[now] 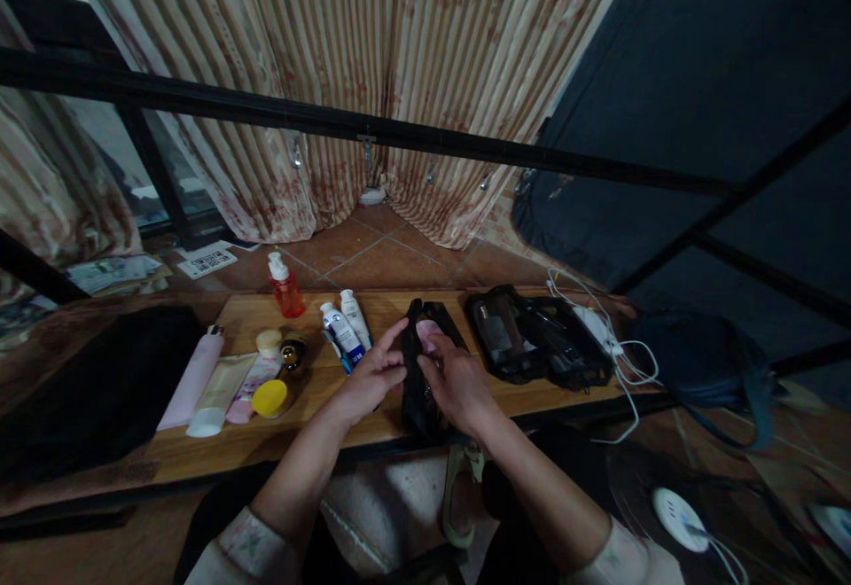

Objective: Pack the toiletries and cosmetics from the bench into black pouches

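As I look through the head view, the black pouch [413,390] sits on the counter [306,443] between my hands. My left hand [365,383] touches its left edge, index finger stretched out; my right hand [458,383] is at the opening, against a pink item [426,333]. I cannot tell whether either grips anything. Left of the hands are a red pump bottle [287,292] and a yellow-lidded jar [269,399]; right, black see-through cases [503,337].

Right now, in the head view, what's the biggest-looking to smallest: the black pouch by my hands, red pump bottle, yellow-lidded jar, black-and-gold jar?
1. Black pouch
2. Red pump bottle
3. Yellow-lidded jar and black-and-gold jar: too close to rank, since the yellow one is nearer the camera.
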{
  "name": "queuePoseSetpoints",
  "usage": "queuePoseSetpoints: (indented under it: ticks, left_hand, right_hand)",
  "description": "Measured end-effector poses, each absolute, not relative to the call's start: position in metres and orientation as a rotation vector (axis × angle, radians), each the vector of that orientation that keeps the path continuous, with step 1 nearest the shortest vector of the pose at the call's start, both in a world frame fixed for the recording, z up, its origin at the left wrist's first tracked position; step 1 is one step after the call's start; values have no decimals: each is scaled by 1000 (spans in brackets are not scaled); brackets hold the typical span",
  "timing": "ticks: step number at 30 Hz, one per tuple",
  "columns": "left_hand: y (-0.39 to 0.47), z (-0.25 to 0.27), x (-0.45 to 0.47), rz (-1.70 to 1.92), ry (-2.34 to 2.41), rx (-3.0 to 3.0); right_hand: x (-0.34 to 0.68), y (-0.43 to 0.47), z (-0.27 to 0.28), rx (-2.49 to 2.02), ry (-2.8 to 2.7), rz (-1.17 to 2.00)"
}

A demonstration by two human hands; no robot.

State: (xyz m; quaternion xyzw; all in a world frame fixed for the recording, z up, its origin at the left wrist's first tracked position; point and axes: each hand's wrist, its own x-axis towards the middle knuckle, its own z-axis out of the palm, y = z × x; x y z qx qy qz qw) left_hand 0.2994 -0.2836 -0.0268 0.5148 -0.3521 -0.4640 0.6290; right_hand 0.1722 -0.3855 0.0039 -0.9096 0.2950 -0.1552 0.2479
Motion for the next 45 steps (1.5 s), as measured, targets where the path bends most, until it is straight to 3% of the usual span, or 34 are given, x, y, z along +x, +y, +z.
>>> queuePoseSetpoints:
  ticks: [7, 11, 17, 25, 28, 35, 45]
  left_hand:
    - [-283, -22, 300, -1030, -811, 1248]
    - [-280, -21, 295, -851, -939, 1363]
    - [-281, -22, 281, -447, -1097, 1716]
    - [-285, -30, 282, -197, -994, 1904]
    - [-285, -33, 281, -145, -987, 1953]
    - [-284, -37, 283, -27, -972, 1978]
    - [-282, -37, 285, 6, -983, 1906]
  right_hand:
    - [191, -394, 1, -1918, 687, -486]
    - [188, -386, 8, -1834, 607, -499]
    - [176, -373, 20, -2180, 434, -549]
    - [180, -397, 6, -2321, 344, -479]
    - [182, -419, 5, -2555, 406, -261]
    - [183, -444, 25, -3127, -33, 365]
    - [166, -455, 14, -3238, -301, 454]
